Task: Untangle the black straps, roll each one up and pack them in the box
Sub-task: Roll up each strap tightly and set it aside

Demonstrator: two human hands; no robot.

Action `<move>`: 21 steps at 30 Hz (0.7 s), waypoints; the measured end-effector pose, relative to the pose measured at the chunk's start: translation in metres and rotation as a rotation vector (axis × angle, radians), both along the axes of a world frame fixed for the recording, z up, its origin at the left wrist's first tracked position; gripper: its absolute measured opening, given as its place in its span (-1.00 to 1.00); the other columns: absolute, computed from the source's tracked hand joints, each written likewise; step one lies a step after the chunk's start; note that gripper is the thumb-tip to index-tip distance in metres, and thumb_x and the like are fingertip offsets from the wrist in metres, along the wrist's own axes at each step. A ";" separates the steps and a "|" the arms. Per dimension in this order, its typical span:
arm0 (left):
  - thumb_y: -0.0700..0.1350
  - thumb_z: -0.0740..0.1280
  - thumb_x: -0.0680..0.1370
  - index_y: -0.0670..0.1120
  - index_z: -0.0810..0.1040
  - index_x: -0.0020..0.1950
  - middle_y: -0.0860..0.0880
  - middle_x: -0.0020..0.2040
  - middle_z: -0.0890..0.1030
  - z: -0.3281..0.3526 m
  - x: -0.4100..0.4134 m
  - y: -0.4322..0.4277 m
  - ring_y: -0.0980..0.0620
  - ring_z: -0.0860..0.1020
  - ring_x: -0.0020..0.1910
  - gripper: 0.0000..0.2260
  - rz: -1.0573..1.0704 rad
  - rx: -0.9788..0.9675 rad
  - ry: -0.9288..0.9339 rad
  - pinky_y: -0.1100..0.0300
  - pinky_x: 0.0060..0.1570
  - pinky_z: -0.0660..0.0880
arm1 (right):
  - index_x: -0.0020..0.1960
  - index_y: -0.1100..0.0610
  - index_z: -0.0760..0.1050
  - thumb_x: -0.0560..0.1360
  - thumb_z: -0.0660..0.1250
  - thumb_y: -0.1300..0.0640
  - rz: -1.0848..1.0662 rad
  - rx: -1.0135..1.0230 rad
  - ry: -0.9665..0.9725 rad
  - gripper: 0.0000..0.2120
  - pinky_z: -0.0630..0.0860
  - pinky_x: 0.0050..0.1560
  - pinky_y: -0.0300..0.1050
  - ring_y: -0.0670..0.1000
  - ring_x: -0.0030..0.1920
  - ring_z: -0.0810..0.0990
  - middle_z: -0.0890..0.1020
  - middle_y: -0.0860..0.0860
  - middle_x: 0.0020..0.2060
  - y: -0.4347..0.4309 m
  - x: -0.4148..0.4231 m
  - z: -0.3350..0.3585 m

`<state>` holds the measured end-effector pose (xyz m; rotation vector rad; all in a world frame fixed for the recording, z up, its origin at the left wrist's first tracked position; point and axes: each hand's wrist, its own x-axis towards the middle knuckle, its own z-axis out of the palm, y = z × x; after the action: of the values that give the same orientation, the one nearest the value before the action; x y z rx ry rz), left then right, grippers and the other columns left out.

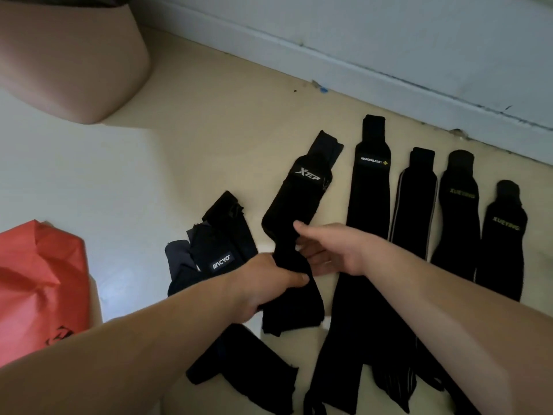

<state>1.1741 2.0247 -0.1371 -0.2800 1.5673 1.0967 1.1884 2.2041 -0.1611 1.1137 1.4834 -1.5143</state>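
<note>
Across smooth cream flooring (209, 130) lie long, flat black straps (371, 190), my left hand (269, 283) gripping the soft XTEP strap (299, 190) at its bunched middle, my right hand (332, 250) pinching it alongside.

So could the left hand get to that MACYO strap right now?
Probably yes. The MACYO strap lies uncovered just beside the left hand, nothing between them. But that hand is gripping the XTEP strap, so it would likely have to let go first.
</note>
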 end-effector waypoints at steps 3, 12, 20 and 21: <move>-0.25 0.56 0.50 -0.13 0.71 0.16 -0.12 -0.02 0.79 0.000 0.023 -0.006 -0.09 0.77 0.01 -0.76 0.052 0.004 -0.031 -0.01 0.18 0.68 | 0.27 0.19 0.62 0.54 0.52 -0.15 -0.114 -0.080 0.013 -0.51 0.69 0.18 0.11 0.14 0.10 0.71 0.71 0.17 0.17 -0.002 0.004 -0.004; -0.26 0.49 0.58 -0.17 0.66 0.26 -0.24 0.08 0.76 0.012 -0.012 -0.011 -0.23 0.75 0.07 -0.75 0.299 0.139 -0.103 -0.16 0.16 0.68 | 0.27 0.21 0.63 0.56 0.54 0.10 -0.274 0.005 0.049 -0.67 0.69 0.05 0.01 0.12 0.00 0.72 0.74 0.11 0.04 -0.028 -0.005 -0.010; -0.10 0.47 0.61 -0.03 0.66 0.29 0.00 0.15 0.77 0.003 0.021 -0.016 -0.01 0.71 0.20 -0.75 -0.066 0.143 -0.119 0.03 0.32 0.60 | 0.19 0.08 0.49 0.66 0.38 0.15 -0.543 0.544 0.392 -0.86 0.45 -0.19 -0.23 -0.03 -0.01 0.56 0.56 0.01 0.04 -0.011 -0.008 -0.004; -0.11 0.46 0.62 -0.03 0.66 0.28 -0.01 0.15 0.77 0.000 0.022 -0.019 -0.03 0.72 0.19 -0.77 -0.060 0.131 -0.103 0.01 0.27 0.63 | 0.21 0.09 0.48 0.68 0.35 0.15 -0.482 0.601 0.394 -0.87 0.46 -0.16 -0.21 0.01 0.03 0.58 0.56 0.03 0.07 -0.007 -0.009 -0.004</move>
<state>1.1960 2.0060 -0.1368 -0.1969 1.3983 1.1159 1.1799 2.1967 -0.1649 1.6846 2.1425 -1.7260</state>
